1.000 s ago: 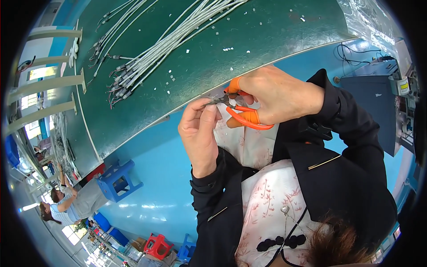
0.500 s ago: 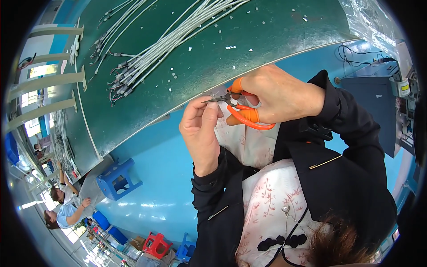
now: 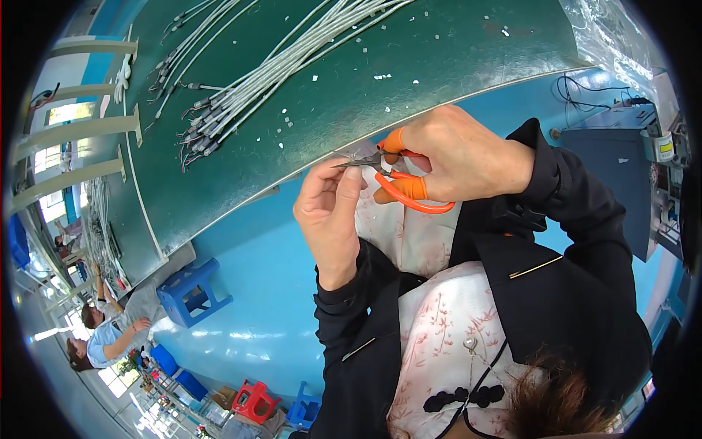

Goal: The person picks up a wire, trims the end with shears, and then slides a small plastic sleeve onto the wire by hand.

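My right hand (image 3: 468, 154) grips a pair of small pointed pliers (image 3: 401, 194) with orange-red handles. Orange covers sit on its thumb and one finger. The dark, slim jaws reach left to the fingertips of my left hand (image 3: 329, 227). There, thumb and forefinger pinch together beside the jaw tips; anything between them is too small or hidden to make out. Both hands are just off the near edge of the green table (image 3: 322, 121), over my lap. Beyond them lies a bundle of whitish cables (image 3: 274, 80) with dark ends and thin bare wires.
Small white scraps (image 3: 382, 77) dot the table, and clear plastic sheeting (image 3: 603, 36) lies at its right end. A blue stool (image 3: 191, 293) and a red stool (image 3: 254, 401) stand on the blue floor. Two co-workers (image 3: 113, 340) are at the far left. A grey cabinet (image 3: 610, 183) stands right.
My hands and the pliers keep almost the same pose at the table edge. At the far left, the co-worker in light blue has shifted and moved an arm.
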Demonstrator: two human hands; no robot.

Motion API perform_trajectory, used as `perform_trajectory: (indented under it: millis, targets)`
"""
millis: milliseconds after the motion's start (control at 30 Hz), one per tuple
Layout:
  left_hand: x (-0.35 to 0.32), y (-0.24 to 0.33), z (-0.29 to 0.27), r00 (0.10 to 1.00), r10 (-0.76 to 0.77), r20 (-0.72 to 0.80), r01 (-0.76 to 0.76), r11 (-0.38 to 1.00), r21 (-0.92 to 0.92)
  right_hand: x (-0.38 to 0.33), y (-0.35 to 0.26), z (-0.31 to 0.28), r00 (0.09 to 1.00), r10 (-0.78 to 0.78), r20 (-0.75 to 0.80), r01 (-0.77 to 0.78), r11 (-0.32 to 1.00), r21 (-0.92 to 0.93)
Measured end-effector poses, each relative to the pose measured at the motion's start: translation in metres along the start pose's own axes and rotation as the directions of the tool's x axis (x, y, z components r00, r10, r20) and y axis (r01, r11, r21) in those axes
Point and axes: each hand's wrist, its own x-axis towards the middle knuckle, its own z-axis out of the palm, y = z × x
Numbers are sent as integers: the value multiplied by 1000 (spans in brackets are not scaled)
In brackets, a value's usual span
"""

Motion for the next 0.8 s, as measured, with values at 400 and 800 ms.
perform_trajectory:
  millis: [400, 800]
  targets:
    - [-1, -3, 1, 999, 45, 6, -46, 997, 69, 1, -2, -1, 1000, -2, 15, 3, 1000, -30]
    - [0, -5, 2, 998, 63, -2, -63, 997, 49, 0, 0, -2, 999, 27, 35, -27, 1000, 11]
